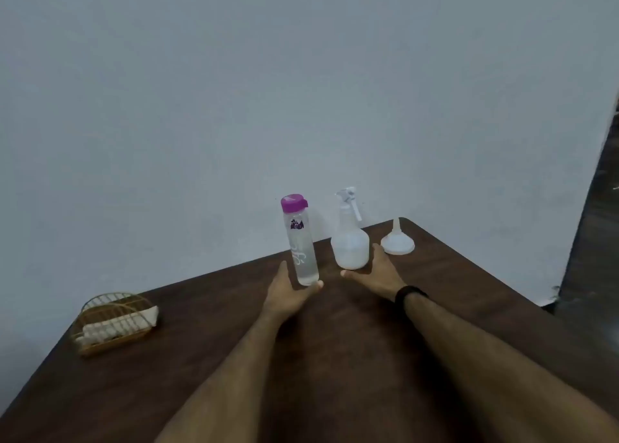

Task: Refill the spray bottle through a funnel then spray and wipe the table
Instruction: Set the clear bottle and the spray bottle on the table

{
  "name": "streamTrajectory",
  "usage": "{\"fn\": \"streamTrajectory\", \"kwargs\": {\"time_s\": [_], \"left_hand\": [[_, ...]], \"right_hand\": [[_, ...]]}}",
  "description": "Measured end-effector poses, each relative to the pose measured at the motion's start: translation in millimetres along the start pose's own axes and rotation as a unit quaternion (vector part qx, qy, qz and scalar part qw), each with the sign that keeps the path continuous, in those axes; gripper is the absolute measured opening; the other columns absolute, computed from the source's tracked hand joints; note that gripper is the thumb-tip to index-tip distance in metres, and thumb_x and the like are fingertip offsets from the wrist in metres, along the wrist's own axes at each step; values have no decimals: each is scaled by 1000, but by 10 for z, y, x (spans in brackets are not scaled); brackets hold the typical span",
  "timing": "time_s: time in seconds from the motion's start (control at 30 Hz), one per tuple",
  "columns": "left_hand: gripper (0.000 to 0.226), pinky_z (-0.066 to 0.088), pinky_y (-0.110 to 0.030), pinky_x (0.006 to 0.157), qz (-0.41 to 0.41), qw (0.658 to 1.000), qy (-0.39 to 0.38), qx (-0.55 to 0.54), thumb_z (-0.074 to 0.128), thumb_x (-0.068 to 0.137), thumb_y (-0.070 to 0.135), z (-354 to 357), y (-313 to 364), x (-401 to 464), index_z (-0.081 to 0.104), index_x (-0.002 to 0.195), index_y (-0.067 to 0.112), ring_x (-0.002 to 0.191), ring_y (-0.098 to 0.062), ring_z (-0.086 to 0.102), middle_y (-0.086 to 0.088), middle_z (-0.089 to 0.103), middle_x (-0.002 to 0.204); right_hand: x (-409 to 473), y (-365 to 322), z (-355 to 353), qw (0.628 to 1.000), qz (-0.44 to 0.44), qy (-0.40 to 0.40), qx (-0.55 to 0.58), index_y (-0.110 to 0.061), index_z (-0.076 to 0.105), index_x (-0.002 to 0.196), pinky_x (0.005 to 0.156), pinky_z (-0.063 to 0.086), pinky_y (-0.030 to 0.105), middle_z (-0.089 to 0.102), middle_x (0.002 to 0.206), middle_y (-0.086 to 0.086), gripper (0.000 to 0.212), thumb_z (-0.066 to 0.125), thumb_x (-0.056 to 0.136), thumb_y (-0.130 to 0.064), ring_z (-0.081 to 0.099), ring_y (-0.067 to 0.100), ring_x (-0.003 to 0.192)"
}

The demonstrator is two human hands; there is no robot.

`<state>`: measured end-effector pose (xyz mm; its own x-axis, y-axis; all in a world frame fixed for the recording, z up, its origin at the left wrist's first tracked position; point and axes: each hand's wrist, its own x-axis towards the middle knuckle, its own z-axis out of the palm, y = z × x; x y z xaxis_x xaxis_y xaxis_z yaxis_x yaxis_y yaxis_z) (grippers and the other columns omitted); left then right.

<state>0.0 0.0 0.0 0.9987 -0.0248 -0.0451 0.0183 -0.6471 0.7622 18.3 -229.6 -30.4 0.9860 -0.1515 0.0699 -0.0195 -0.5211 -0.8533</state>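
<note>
Table (335, 359) blurred; hands (288, 292) hide the water bottle's (301, 251) base.
</note>
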Motion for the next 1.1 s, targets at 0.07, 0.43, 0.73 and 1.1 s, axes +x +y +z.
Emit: {"fn": "streamTrajectory", "kwargs": {"time_s": [0.07,0.43,0.73,1.1], "left_hand": [[125,39,-45,114,7,997,41,-65,86,55,65,105,27,104,23,155,22,140,-28,42,-3,39,157],[61,50,-27,90,20,980,154,-127,84,76,37,383,-28,393,59,127,17,107,-16,63,-3,68,125],[53,50,-23,86,30,979,165,-112,80,80,36,-14,-353,-366,59,124,15,97,-11,64,0,69,119],[56,46,-21,84,-6,972,213,-101,80,82,35,-434,-760,-1541,57,127,13,99,-9,60,-1,68,123]], "right_hand": [[106,-19,38,998,-18,31,45,-22,36,140,105,51,44,53,137,0,114,90,48,-63,54,24,127],[239,-126,131,997,-31,75,-16,-32,39,136,95,48,42,57,130,-3,97,89,57,-57,56,25,121],[-449,-284,240,997,-59,27,-36,-27,37,136,97,49,44,56,131,1,95,90,61,-52,55,27,120],[-1454,-421,386,997,-80,3,-18,-27,36,138,95,48,41,54,133,-1,96,90,62,-51,54,24,120]]}}
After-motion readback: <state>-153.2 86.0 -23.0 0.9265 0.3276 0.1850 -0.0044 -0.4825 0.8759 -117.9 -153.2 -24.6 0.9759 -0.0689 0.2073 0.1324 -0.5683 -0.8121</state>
